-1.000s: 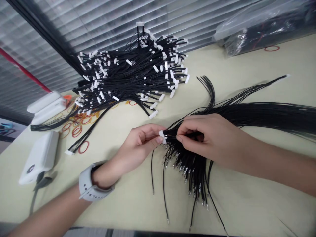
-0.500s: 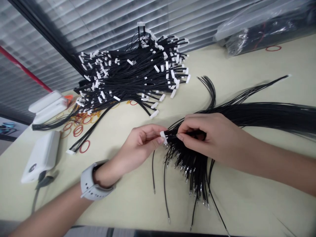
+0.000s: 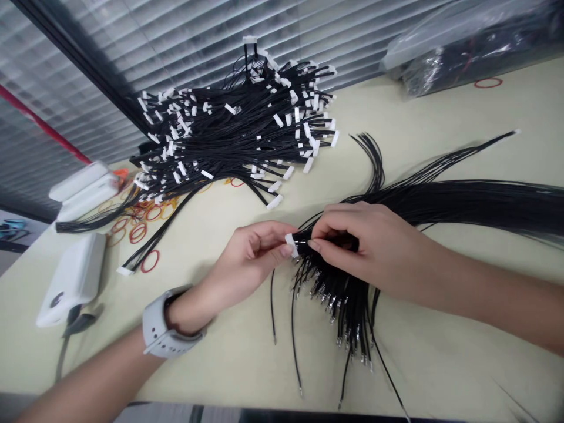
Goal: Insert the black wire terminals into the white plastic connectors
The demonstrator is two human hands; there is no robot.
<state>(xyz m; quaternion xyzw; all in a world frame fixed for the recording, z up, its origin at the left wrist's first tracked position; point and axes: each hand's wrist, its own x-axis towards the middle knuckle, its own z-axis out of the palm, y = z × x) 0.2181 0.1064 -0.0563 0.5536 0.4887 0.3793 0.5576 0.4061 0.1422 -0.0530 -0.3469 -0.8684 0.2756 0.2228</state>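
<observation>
Between the thumb and fingers of my left hand point(image 3: 259, 252) is a small white connector housing point(image 3: 291, 244). Close to its right side, my right hand point(image 3: 352, 241) pinches a thin black wire whose bright metal tip points at the housing. Whether that tip is inside the housing I cannot tell. Black wires run from the housing back under my right hand. Beneath and in front of it fans a thick bundle of black wires point(image 3: 352, 305) with bare metal terminals, and a few single strands lie apart. The bundle's long tail point(image 3: 476, 202) stretches off to the right.
A big heap of black cables point(image 3: 238, 129) with white connectors lies at the back by the blinds. Red and yellow rubber bands point(image 3: 138, 232) are scattered at left, beside a white power bank point(image 3: 73, 282) with a cable. A plastic-wrapped bundle point(image 3: 467, 59) sits back right.
My right hand has moved slightly left, closer to the connector housing, and a metal wire tip now shows at its fingertips. My left hand stays on the housing.
</observation>
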